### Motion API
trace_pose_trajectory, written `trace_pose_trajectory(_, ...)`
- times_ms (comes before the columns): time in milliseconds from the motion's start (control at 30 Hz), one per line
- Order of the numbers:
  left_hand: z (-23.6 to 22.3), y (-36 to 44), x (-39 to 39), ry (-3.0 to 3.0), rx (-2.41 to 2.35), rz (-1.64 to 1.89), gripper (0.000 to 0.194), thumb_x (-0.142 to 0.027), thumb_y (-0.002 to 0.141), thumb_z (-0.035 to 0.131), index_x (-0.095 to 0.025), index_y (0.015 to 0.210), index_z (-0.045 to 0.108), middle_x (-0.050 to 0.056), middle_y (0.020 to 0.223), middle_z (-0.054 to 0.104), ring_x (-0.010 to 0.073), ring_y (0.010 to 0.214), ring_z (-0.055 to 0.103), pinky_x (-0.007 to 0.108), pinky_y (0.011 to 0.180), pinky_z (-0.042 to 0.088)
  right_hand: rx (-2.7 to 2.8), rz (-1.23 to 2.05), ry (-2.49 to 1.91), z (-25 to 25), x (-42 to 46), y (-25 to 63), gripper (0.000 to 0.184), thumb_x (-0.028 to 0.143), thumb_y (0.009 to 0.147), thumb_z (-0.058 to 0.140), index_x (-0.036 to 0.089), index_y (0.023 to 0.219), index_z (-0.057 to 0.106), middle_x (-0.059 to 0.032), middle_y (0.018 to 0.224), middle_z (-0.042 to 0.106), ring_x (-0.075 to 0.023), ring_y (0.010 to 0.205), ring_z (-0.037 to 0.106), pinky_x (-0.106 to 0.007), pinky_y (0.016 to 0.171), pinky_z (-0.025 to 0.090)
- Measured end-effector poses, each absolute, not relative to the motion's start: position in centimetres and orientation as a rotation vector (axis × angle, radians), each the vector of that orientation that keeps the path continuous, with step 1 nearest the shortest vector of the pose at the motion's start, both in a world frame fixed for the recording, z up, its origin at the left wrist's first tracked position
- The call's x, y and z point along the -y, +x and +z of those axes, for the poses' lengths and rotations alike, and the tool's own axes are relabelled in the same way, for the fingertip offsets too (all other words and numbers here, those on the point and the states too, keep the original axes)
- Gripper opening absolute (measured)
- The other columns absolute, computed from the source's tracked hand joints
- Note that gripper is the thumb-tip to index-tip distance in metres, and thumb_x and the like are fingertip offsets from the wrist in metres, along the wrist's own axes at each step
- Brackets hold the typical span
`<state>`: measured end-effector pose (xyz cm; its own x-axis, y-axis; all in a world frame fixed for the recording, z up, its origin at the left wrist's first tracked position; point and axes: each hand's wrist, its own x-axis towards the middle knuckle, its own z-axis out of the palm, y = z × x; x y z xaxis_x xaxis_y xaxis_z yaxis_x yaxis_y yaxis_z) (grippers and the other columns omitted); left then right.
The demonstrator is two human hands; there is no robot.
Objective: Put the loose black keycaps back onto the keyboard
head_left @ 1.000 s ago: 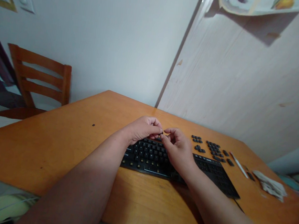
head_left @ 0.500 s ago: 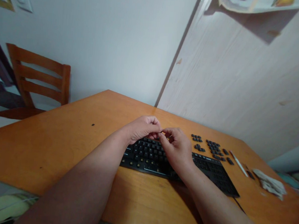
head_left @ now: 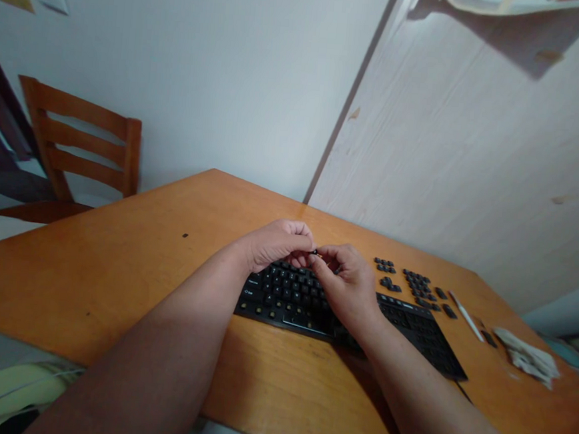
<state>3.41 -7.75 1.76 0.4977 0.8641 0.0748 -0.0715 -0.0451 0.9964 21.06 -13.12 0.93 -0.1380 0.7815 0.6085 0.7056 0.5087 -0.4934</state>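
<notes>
My left hand (head_left: 282, 246) and my right hand (head_left: 347, 278) meet above the black keyboard (head_left: 288, 290), both with fingers pinched. Between their fingertips is a small black keycap (head_left: 315, 252), mostly covered by the fingers. Letter keys sit on the keyboard's left half, while bare switch spots show along its front rows. The right part of the keyboard has no keycaps on it. My right hand and forearm hide the keyboard's middle.
Several loose keycaps (head_left: 417, 285) lie in groups behind the keyboard's right end. Farther right are a white pen-like stick (head_left: 467, 316) and a crumpled cloth (head_left: 526, 356). One small dark piece (head_left: 185, 235) lies on the wooden table (head_left: 140, 259). A chair (head_left: 85, 144) stands at the left.
The view has shifted slightly. My fingertips have parted a little, so more of the small black keycap shows between them. Both hands stay over the keyboard.
</notes>
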Motion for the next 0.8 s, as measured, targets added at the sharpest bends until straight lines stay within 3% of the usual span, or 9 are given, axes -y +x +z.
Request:
trace_pose_trajectory(200, 2.2, 2.9, 7.4, 1.489, -0.923, 1.051, 0.021, -0.037, 0.078, 0.067, -0.017, 0.079, 0.059, 0.002, 0.075, 0.064, 0.0105, 0.063, 0.056, 0.025, 0.062, 0.045, 2.164, 0.107, -1.219, 1.8, 14.0, 21.3, 0.011, 0.03, 0.086, 0.065, 0.02, 0.089, 0.07, -0.002, 0.082, 0.062, -0.0171, 0.078, 0.058, -0.029, 0.069, 0.042)
trace_pose_trajectory(567, 1.5, 2.7, 6.3, 1.547, -1.095, 1.269, 0.019, -0.035, 0.078, 0.065, -0.018, 0.075, 0.057, 0.003, 0.074, 0.065, 0.012, 0.066, 0.055, 0.026, 0.065, 0.045, 2.691, -0.002, -1.16, 2.5, 16.4, 19.9, 0.017, 0.033, 0.091, 0.06, 0.023, 0.095, 0.074, -0.0048, 0.091, 0.06, -0.0205, 0.091, 0.051, -0.034, 0.082, 0.042)
trace_pose_trajectory(800, 1.7, 2.6, 6.3, 1.591, -1.102, 1.283, 0.019, -0.035, 0.079, 0.064, -0.018, 0.075, 0.058, 0.003, 0.073, 0.065, 0.0121, 0.065, 0.055, 0.026, 0.065, 0.045, 2.73, -0.086, -1.163, 2.5, 16.9, 19.3, 0.017, 0.03, 0.092, 0.059, 0.022, 0.09, 0.073, -0.0048, 0.089, 0.059, -0.0208, 0.089, 0.05, -0.034, 0.078, 0.041)
